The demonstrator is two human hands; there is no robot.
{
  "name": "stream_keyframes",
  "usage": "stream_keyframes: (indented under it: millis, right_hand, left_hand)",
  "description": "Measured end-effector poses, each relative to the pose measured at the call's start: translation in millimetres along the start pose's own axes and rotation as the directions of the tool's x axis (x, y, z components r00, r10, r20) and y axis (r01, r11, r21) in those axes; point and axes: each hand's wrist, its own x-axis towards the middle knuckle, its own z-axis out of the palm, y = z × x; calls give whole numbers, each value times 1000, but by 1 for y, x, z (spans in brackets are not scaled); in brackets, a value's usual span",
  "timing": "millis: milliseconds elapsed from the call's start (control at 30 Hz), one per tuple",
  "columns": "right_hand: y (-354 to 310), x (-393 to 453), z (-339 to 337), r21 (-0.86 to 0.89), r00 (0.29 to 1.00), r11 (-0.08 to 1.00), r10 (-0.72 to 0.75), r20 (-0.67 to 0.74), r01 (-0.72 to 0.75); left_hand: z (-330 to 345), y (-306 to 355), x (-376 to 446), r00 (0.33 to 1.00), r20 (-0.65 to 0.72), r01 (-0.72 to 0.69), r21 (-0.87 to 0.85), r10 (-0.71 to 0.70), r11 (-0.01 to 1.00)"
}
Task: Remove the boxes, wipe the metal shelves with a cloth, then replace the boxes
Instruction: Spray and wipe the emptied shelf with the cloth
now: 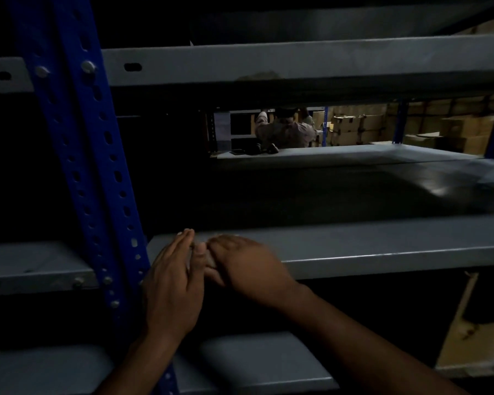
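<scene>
A dim storeroom, seen from head height. A grey metal shelf (354, 246) runs left to right across the view, its long axis level and its front lip facing the viewer; a blue perforated upright (97, 172) stands at its left end. The shelf top looks bare — its boxes appear already taken off, so wiping seems under way and putting boxes back is still to do. Both hands meet at the shelf's front left corner. The left hand (173, 283) lies with fingers straight and together against the lip. The right hand (246, 266) is blurred, its fingers curled; something pale shows beneath them, perhaps the cloth, but that cannot be told. Cardboard boxes (354, 129) sit stacked far behind, near another person (285, 129).
</scene>
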Motion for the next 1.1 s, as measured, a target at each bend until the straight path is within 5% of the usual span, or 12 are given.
stream_keyframes:
  millis: [367,533,700,967,1100]
  right_hand:
    - [162,-159,-79,-236,866,841,431,-252,-487]
    - [151,-150,-66,-389,820,723,491,-293,-571]
    - [76,-93,-32,-248,829,810,438,-348,-532]
    - [-62,5,21,37,946,973,231,-226,-229]
    - [-98,37,-2,411,928,865,358,-107,-287]
  left_hand:
    - [28,14,0,990,48,-139,195,132,971]
    - [7,6,0,990,89,-123,138,112,983]
    - [-18,-1,-2,995,38,-93,122,89,988]
    - [-54,-25,-6,957,-280,-79,-11,73,997]
    - [-65,-37,-6,958,-270,58,-145,-96,988]
